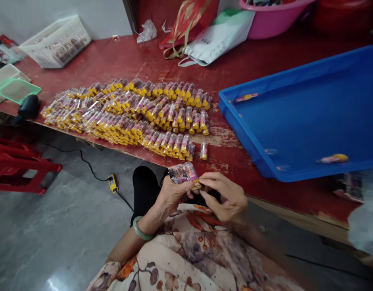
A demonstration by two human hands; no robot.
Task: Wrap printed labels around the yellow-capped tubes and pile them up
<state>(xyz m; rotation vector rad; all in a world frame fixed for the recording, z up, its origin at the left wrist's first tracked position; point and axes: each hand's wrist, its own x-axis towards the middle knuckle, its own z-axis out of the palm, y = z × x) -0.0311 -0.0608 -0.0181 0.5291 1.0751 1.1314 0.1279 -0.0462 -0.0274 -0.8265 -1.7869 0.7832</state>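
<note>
Your left hand [171, 195] has its grip closed around a small bundle of wrapped tubes [182, 173], held over your lap just in front of the worktop [122, 60], thumb across the lower part. Your right hand [227, 199] comes in from the other side, its grip partly open, with thumb and forefinger slightly apart at the yellow ends of the bundle; you cannot tell from this view whether they pinch it. Beyond the bundle, one single tube [204, 150] stands near the worktop's front edge, just beside the long stacked rows of tubes [122, 125], whose yellow ends mostly face you. To your right sits a blue tray [291, 176] with a few loose pieces inside. A white basket [73, 42] rests at the far left.
</note>
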